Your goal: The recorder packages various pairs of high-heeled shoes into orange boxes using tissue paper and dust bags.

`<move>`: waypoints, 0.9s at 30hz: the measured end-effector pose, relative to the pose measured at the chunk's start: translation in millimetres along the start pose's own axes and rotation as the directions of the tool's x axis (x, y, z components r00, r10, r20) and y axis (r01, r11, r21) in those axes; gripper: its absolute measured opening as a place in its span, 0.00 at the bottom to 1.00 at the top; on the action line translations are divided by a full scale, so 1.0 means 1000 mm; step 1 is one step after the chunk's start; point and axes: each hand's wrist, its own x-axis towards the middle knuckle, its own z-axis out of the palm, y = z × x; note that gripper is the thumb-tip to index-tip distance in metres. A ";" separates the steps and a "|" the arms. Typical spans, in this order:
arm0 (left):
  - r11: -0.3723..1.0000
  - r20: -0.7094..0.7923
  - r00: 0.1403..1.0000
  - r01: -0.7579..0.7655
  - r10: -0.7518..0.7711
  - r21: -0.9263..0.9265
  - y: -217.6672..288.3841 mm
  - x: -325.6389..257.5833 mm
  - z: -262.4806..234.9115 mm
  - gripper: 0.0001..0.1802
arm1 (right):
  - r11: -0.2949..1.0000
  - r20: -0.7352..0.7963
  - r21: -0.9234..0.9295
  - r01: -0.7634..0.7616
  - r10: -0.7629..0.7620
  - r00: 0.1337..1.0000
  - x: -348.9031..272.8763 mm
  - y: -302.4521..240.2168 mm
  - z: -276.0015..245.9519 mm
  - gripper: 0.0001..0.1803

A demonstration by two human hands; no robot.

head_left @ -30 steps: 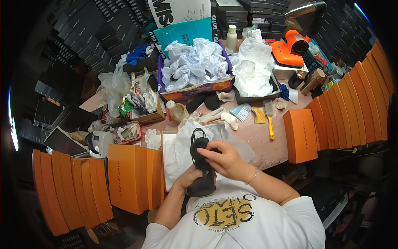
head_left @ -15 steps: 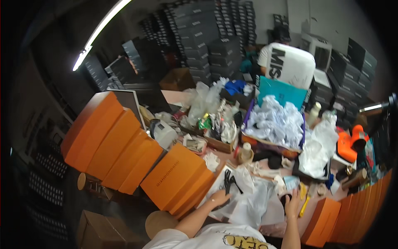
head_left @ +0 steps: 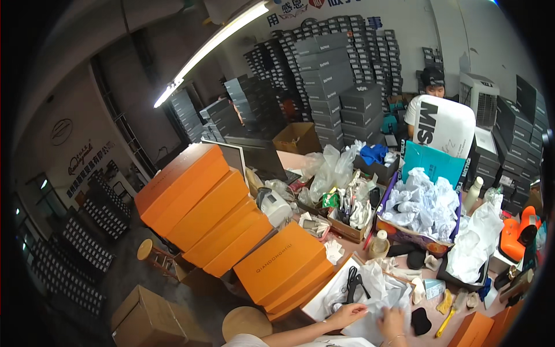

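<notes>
An open white-lined box (head_left: 315, 303) lies in front of me, spread with white tissue paper (head_left: 399, 292). On the paper rests a black strappy thing (head_left: 354, 283) that looks like a sandal. My left hand (head_left: 347, 316) is just below it, fingers pressed together at the edge of the tissue paper. Over the same paper, to the right, is my right hand (head_left: 393, 322); motion smears its fingers. A small black cloth-like piece (head_left: 420, 321) lies on the table right of my right hand.
Orange shoe boxes (head_left: 202, 208) are stacked at left, more (head_left: 471, 331) at lower right. Behind stand a purple-edged box (head_left: 381, 228) of crumpled white paper and a cardboard tray (head_left: 347, 231) of small items. A yellow-handled brush (head_left: 445, 324) lies at right. A person (head_left: 413, 110) sits across the table.
My right hand has left the black piece, now lying on the table, and come over to the tissue paper. My left hand has drawn away from the black straps. The view has swung up and left.
</notes>
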 end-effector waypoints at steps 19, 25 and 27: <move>0.392 0.682 0.718 0.672 -0.139 -0.628 0.026 0.020 -0.008 0.42 | 0.050 0.162 0.980 -0.193 0.362 0.918 -0.002 -0.037 -0.080 0.38; 0.490 0.533 0.787 0.613 -0.310 -0.620 0.072 -0.021 -0.006 0.33 | 0.252 -0.103 0.968 -0.020 0.465 0.879 -0.005 -0.075 -0.076 0.28; 0.591 0.440 0.833 0.550 -0.336 -0.591 0.094 -0.037 -0.011 0.32 | 0.482 -0.229 0.876 -0.011 0.436 0.871 -0.001 -0.077 -0.094 0.29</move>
